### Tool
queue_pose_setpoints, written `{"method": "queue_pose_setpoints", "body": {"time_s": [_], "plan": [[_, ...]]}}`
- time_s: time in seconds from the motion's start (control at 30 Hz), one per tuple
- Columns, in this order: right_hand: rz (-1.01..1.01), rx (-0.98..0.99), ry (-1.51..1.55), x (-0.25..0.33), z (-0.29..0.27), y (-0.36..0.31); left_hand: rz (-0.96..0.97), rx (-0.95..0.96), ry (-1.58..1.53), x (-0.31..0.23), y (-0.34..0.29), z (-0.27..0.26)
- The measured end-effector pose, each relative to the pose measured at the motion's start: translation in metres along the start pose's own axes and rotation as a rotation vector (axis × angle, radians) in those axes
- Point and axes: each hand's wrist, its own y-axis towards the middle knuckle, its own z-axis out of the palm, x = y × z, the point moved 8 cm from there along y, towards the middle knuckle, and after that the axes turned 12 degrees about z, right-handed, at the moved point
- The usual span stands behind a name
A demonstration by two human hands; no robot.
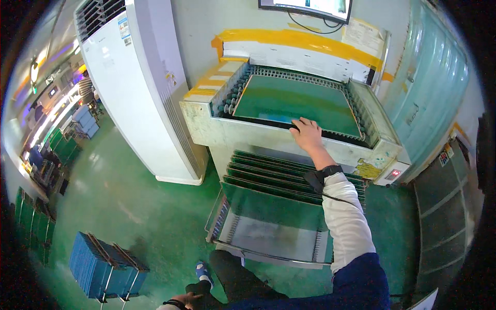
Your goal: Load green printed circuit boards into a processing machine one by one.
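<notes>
Right fingers (305, 123) at near edge of green panel (294, 101), lying beyond them on rollers (230, 105); grip unclear. Left fingers (191, 297) by leg (232, 274), can't tell. Seemingly midway: rack (221, 221) below right fingers part-filled, this panel unracked.

From where I stand, a flat, glossy green panel (297, 103) lies inside the pale roller machine (248, 133).

Shiny green floor (124, 206) carries a tall white air conditioner (134, 93) at upper left, a blue stack (95, 266) at lower left and a panel rack (276, 235) at lower centre. Upper centre, a roller bed (231, 106) supports one flat green panel (294, 101).
</notes>
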Motion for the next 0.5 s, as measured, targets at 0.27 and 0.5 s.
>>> {"method": "queue_pose_setpoints", "body": {"time_s": [0.27, 0.5], "plan": [[0.044, 0.114, -0.086, -0.002, 0.012, 0.046, 0.009, -0.025, -0.024, 0.001, 0.004, -0.003], [0.004, 0.112, -0.026, -0.001, 0.014, 0.048, 0.009, -0.043, -0.029, 0.0, 0.005, -0.003]]}}
